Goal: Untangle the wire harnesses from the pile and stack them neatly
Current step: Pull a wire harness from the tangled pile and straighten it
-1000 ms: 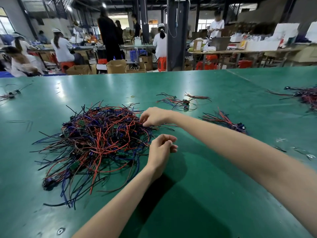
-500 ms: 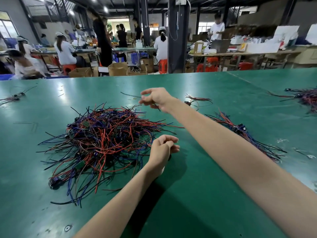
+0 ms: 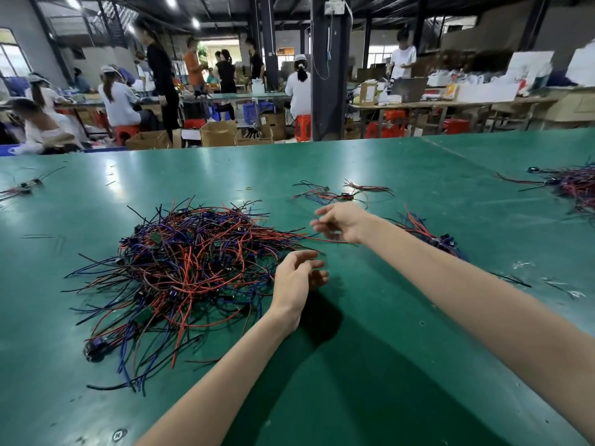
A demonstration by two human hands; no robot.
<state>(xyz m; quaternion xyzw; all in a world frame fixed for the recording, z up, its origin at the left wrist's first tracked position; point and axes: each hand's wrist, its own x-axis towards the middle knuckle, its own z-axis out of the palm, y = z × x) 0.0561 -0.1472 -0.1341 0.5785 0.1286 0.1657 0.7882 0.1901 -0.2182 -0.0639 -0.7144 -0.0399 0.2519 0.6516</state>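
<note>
A tangled pile of red, blue and black wire harnesses (image 3: 193,268) lies on the green table (image 3: 370,365), left of centre. My left hand (image 3: 294,281) hovers at the pile's right edge, fingers loosely curled and apart, holding nothing. My right hand (image 3: 343,222) is just beyond it, above the wire ends that stick out of the pile; its fingers are spread and blurred, and I see nothing in them. A small bundle of separated harnesses (image 3: 428,235) lies behind my right forearm, partly hidden by it. A few more harnesses (image 3: 341,194) lie farther back.
Another heap of wires (image 3: 573,185) sits at the far right edge of the table, and a few strands (image 3: 22,188) at the far left. Small scraps (image 3: 521,263) lie right of my forearm. Beyond the table, people work at benches with boxes and stools.
My right hand has drawn back from the far harnesses toward the pile and has opened. My left hand's fingers have uncurled from a loose fist.
</note>
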